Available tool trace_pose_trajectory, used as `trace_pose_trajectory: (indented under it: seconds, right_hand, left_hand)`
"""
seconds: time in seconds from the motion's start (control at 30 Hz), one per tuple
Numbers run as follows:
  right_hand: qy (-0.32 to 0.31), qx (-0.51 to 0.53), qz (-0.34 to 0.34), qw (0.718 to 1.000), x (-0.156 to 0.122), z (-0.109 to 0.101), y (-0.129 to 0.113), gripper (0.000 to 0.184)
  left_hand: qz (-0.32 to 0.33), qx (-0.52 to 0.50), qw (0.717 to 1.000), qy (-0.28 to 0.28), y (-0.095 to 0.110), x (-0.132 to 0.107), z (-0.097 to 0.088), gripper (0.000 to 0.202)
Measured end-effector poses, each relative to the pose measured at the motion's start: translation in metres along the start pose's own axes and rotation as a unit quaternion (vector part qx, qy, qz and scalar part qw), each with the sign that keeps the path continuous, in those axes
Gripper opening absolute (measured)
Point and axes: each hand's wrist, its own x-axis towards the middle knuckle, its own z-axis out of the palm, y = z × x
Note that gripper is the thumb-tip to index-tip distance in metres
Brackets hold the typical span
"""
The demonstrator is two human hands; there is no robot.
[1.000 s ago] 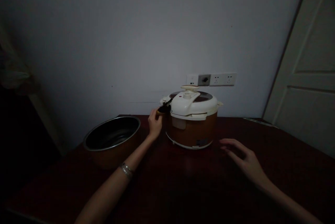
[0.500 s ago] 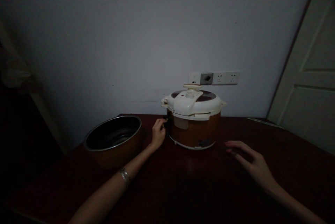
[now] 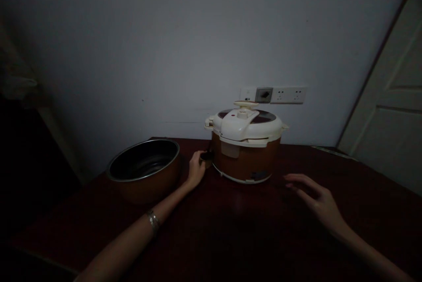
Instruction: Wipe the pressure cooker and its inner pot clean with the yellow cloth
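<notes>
A metal pot sits left of the cooker on the table. Your left hand pinches a small dark part at its side; your right hand hovers, fingers spread

Reaches far forward with the bare left arm, elbow nearly straight; curls the left hand thumb-side up about a small dark piece. Holds the right hand low and open, palm down, fingers loosely spread and slightly bent, forearm slanting in from the lower right.
</notes>
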Motion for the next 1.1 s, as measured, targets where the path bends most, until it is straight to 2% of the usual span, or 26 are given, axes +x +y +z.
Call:
trace_pose_trajectory:
  seconds: [0.07, 0.17, 0.3, 0.57, 0.73, 0.87, 1.0, 1.1]
  right_hand:
    - [0.001, -0.004, 0.001, 1.000, -0.002, 0.000, 0.002, 0.028]
    - [0.000, -0.006, 0.004, 1.000, -0.005, -0.001, 0.007, 0.028]
    - [0.003, 0.000, 0.020, 1.000, -0.006, -0.002, 0.014, 0.028]
    - [0.002, 0.017, 0.046, 0.999, -0.005, 0.003, 0.009, 0.029]
    - [0.002, 0.004, 0.036, 0.999, -0.010, 0.001, 0.005, 0.027]
    - [-0.004, 0.011, 0.046, 0.999, -0.011, 0.002, 0.004, 0.027]
    - [-0.013, 0.012, 0.062, 0.998, -0.011, 0.004, 0.002, 0.028]
    - [-0.037, 0.035, 0.080, 0.996, -0.012, 0.005, -0.003, 0.029]
  left_hand:
    - [-0.109, -0.001, 0.993, 0.037, -0.003, 0.013, 0.007, 0.038]
    - [-0.184, -0.019, 0.983, 0.004, -0.002, 0.029, 0.022, 0.034]
    - [-0.214, -0.028, 0.976, -0.016, 0.006, 0.028, 0.033, 0.025]
    - [-0.269, -0.049, 0.962, 0.003, 0.026, 0.004, 0.031, 0.026]
    - [-0.285, -0.086, 0.955, 0.011, 0.043, -0.018, 0.037, 0.022]
    - [-0.315, -0.150, 0.937, 0.015, 0.061, -0.035, 0.038, 0.016]
    - [-0.319, -0.199, 0.926, -0.013, 0.078, -0.046, 0.030, 0.018]
    - [-0.310, -0.261, 0.912, -0.055, 0.095, -0.059, 0.024, 0.024]
